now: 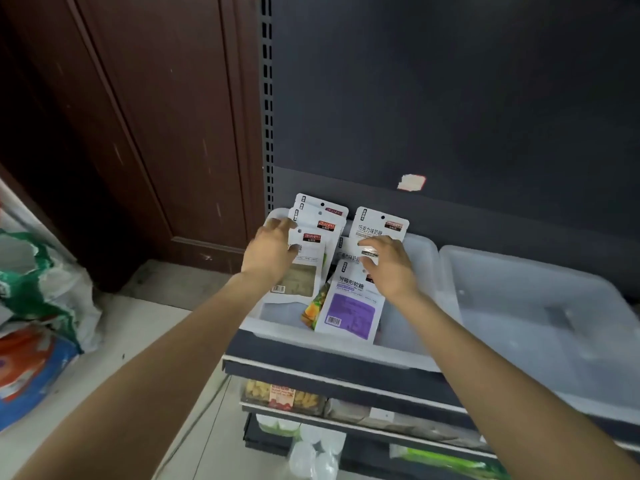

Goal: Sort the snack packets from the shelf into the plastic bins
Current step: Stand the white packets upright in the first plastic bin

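Lower shelves (346, 400) nearest, stocked. Above, I see left bin (332, 348) holding packets; right bin (540, 306) beside it looks bare. Purple packet (349, 306) leans at front edge. My right hand (388, 265) rests on it, fingers loosely spread. My left hand (273, 247) lies open against upright white stack (318, 230). Risk: nudge tips leaning packets flat, mixing rows; orange packet (313, 306) wedged between could get buried.

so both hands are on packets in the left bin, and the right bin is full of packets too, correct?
Not quite: the head view shows the right bin holds no packets. Both hands, left and right, are on packets in the left bin.
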`<act>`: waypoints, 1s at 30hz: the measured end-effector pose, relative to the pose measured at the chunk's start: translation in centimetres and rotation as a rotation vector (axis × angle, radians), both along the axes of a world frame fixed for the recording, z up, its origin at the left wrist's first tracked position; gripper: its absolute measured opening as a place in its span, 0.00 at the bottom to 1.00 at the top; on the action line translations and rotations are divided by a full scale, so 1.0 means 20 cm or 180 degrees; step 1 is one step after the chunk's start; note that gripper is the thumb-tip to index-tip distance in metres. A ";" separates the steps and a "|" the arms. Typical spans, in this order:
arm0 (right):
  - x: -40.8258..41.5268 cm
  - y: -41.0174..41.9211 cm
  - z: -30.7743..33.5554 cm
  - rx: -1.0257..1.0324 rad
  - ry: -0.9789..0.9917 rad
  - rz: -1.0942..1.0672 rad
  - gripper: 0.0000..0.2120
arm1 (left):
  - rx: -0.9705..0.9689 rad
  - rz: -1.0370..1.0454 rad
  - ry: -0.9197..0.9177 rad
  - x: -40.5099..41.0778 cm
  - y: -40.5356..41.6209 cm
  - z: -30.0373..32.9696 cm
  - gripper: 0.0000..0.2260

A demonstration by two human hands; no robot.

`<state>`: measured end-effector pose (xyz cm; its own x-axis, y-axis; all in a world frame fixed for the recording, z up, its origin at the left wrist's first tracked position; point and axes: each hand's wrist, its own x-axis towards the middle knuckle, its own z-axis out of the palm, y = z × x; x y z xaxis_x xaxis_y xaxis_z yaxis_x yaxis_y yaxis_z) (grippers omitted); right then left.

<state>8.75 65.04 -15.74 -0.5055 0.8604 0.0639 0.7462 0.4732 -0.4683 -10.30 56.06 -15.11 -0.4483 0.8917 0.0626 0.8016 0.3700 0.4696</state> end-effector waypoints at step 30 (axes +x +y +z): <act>2.40 -0.66 0.26 0.0143 -0.0036 -0.2971 0.16 | 0.0749 -0.3294 0.0451 2.59 0.07 0.36 0.13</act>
